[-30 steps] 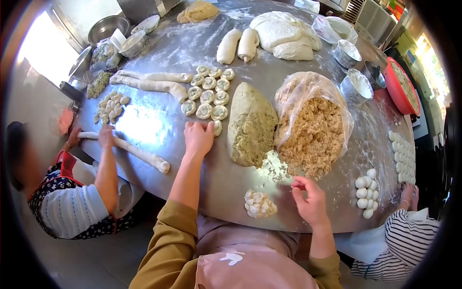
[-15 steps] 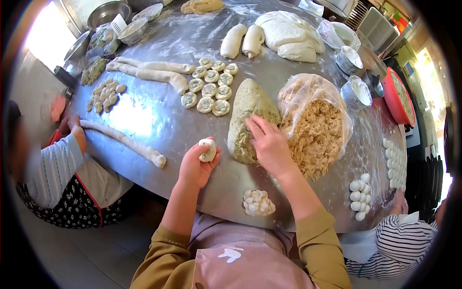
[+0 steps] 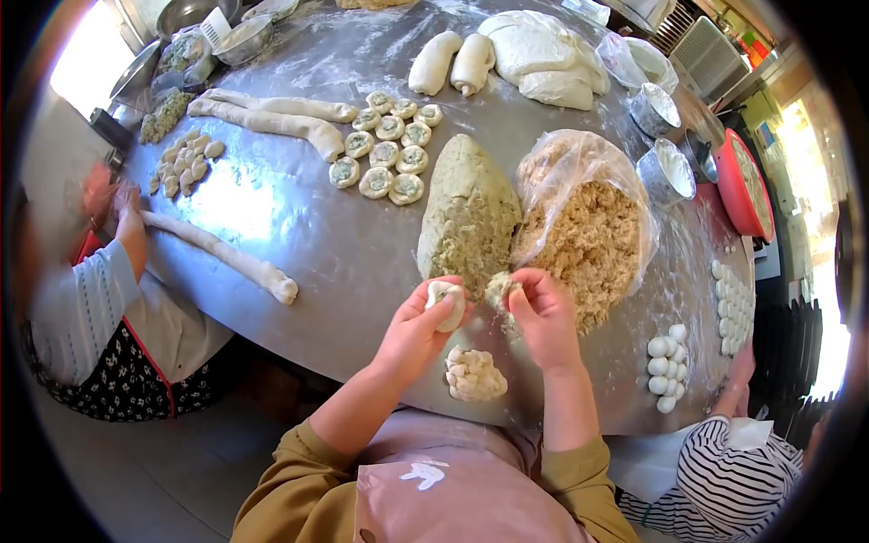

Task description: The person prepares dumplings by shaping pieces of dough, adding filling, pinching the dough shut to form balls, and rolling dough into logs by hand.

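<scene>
Between the fingers of my left hand (image 3: 418, 328) is a small round dough piece (image 3: 446, 304), its hollow facing up. My right hand (image 3: 543, 312) pinches a lump of green filling (image 3: 500, 288), just right of the dough. Behind both hands lies the large green filling mound (image 3: 466, 204), with the brown crumbly filling (image 3: 593, 240) beside it, partly under clear plastic. A cluster of small dough pieces (image 3: 474, 374) sits on the table just below my hands. Several filled dough rounds (image 3: 386, 154) stand in rows behind my left hand.
A co-worker at the left handles a long dough rope (image 3: 222, 251). Another person in striped sleeves is at the right, near white dough balls (image 3: 667, 366). Large dough (image 3: 543, 59), metal bowls (image 3: 665, 172) and a red basin (image 3: 747, 185) stand farther back on the table (image 3: 344, 353).
My left hand has picked up a dough round and moved right with it. My right hand went to the green mound, then came back nearer the dough with a lump of filling.
</scene>
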`<state>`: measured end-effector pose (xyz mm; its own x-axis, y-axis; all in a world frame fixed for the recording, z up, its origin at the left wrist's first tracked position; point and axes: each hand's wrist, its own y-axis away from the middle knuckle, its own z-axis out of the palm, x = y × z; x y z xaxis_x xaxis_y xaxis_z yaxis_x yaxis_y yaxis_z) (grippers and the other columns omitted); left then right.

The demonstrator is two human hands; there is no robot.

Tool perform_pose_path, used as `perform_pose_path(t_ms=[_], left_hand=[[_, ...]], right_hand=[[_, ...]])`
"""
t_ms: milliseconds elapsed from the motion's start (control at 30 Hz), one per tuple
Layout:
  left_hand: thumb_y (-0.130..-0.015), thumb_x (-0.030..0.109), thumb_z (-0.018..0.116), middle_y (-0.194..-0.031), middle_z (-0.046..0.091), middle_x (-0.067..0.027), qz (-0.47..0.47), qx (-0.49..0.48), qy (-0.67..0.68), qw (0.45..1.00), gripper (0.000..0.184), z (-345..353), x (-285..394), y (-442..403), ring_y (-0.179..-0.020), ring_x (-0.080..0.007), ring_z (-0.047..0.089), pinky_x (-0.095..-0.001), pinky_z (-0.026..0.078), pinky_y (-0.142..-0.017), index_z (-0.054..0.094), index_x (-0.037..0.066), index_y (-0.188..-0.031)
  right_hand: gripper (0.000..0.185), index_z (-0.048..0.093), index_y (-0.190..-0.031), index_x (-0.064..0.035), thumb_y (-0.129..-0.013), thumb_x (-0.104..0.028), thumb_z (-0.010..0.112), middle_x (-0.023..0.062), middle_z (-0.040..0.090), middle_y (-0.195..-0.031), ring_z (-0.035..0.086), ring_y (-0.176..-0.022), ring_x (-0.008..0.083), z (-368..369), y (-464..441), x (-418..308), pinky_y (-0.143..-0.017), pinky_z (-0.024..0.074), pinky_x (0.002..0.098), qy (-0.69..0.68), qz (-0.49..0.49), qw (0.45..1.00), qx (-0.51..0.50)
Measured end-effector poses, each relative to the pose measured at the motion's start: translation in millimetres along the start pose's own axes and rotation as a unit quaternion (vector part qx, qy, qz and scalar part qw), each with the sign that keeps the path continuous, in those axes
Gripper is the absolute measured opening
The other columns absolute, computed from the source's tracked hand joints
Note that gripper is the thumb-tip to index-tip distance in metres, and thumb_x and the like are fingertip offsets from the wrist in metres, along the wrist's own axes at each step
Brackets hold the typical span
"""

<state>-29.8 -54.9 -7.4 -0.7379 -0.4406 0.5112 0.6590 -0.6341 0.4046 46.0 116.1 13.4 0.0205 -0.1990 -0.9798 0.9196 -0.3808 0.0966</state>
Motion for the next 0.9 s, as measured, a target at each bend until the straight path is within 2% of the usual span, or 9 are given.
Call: perform_pose_path(t_ms=[33, 133, 233, 300, 400, 533, 600, 633, 900], left_hand=[[-0.100, 0.015, 0.053, -0.118, 0.059, -0.0111, -0.018, -0.028, 0.037, 0.999, 0.031, 2.4, -4.0, -2.0, -0.110, -0.0217, 0.057, -0.0370, 0.047, -0.098, 0.050, 0.004, -0.129], [-0.101, 0.017, 0.049, -0.119, 0.057, -0.0111, -0.032, -0.077, 0.091, 0.992, 0.031, 17.5, -13.2, -4.4, -0.110, -0.0231, 0.056, -0.0380, 0.046, -0.097, 0.048, 0.004, -0.130], [-0.103, 0.015, 0.046, -0.119, 0.057, -0.0108, -0.032, -0.046, 0.007, 0.998, 0.030, 37.7, -23.2, 3.0, -0.109, -0.0228, 0.057, -0.0382, 0.046, -0.096, 0.047, 0.004, -0.130], [-0.102, 0.010, 0.047, -0.116, 0.058, -0.0108, -0.015, -0.050, -0.038, 0.998, 0.030, 39.7, -35.1, 3.7, -0.107, -0.0221, 0.058, -0.0373, 0.047, -0.094, 0.046, 0.004, -0.131], [-0.100, 0.008, 0.049, -0.112, 0.060, -0.0117, -0.050, -0.073, -0.011, 0.996, 0.029, 29.1, -37.2, 2.2, -0.106, -0.0236, 0.060, -0.0369, 0.051, -0.091, 0.050, 0.003, -0.128], [-0.099, 0.011, 0.053, -0.115, 0.060, -0.0124, -0.086, -0.027, -0.034, 0.995, 0.028, 33.0, -29.0, 5.8, -0.101, -0.0253, 0.063, -0.0358, 0.054, -0.088, 0.050, 0.004, -0.126], [-0.099, 0.010, 0.053, -0.114, 0.062, -0.0130, -0.090, -0.013, -0.053, 0.994, 0.027, 29.4, -24.9, 4.3, -0.098, -0.0266, 0.065, -0.0367, 0.057, -0.084, 0.052, 0.003, -0.125], [-0.099, 0.011, 0.054, -0.113, 0.062, -0.0123, -0.095, -0.012, -0.058, 0.994, 0.027, 28.5, -26.3, 4.0, -0.096, -0.0252, 0.065, -0.0339, 0.057, -0.082, 0.052, 0.004, -0.124], [-0.098, 0.007, 0.053, -0.116, 0.061, -0.0117, -0.104, -0.041, -0.033, 0.993, 0.031, 40.2, -46.3, 12.1, -0.106, -0.0269, 0.062, -0.0367, 0.053, -0.093, 0.050, 0.008, -0.129]], right_hand=[[0.015, 0.061, -0.110, -0.0027, -0.098, -0.011, 0.060, -0.0005, 0.064, -0.097, 0.059, -0.085, 0.0073, 0.1, 8.3, -2.4, -0.073, 0.0495, 0.0218, -0.103, 0.041, 0.993, -0.035], [0.013, 0.061, -0.110, -0.0040, -0.100, -0.008, 0.054, 0.0017, 0.064, -0.100, 0.059, -0.083, 0.0092, 11.4, 23.2, -8.2, -0.072, 0.0485, 0.0234, 0.033, 0.014, 0.999, -0.016], [0.016, 0.063, -0.107, -0.0067, -0.091, -0.010, 0.068, 0.0039, 0.068, -0.096, 0.064, -0.086, 0.0123, 18.2, 33.3, -3.9, -0.069, 0.0507, 0.0278, 0.212, -0.078, 0.972, 0.058], [0.025, 0.065, -0.100, -0.0086, -0.080, -0.011, 0.079, 0.0052, 0.069, -0.089, 0.065, -0.081, 0.0165, 15.5, 35.3, -0.2, -0.067, 0.0503, 0.0296, 0.374, -0.174, 0.905, 0.105], [0.028, 0.064, -0.099, -0.0099, -0.077, -0.015, 0.080, 0.0055, 0.063, -0.078, 0.060, -0.071, 0.0256, 4.5, 38.8, -2.3, -0.064, 0.0502, 0.0358, 0.430, -0.246, 0.864, 0.093], [0.040, 0.063, -0.102, -0.0074, -0.070, -0.018, 0.085, 0.0091, 0.063, -0.095, 0.060, -0.076, 0.0240, -42.2, 51.5, -15.8, -0.072, 0.0501, 0.0359, 0.346, -0.107, 0.911, 0.195], [0.044, 0.062, -0.107, -0.0064, -0.070, -0.016, 0.085, 0.0115, 0.061, -0.102, 0.061, -0.081, 0.0259, -79.7, 51.2, -5.3, -0.076, 0.0503, 0.0380, 0.434, -0.074, 0.842, 0.313], [0.047, 0.062, -0.112, -0.0070, -0.072, -0.018, 0.083, 0.0127, 0.061, -0.104, 0.062, -0.086, 0.0297, -104.1, 48.8, 7.9, -0.075, 0.0511, 0.0398, 0.516, -0.140, 0.783, 0.319], [0.020, 0.065, -0.097, -0.0046, -0.080, -0.010, 0.073, 0.0118, 0.063, -0.090, 0.062, -0.077, 0.0315, -99.4, 40.4, 42.4, -0.067, 0.0513, 0.0398, 0.563, -0.110, 0.788, 0.223]])
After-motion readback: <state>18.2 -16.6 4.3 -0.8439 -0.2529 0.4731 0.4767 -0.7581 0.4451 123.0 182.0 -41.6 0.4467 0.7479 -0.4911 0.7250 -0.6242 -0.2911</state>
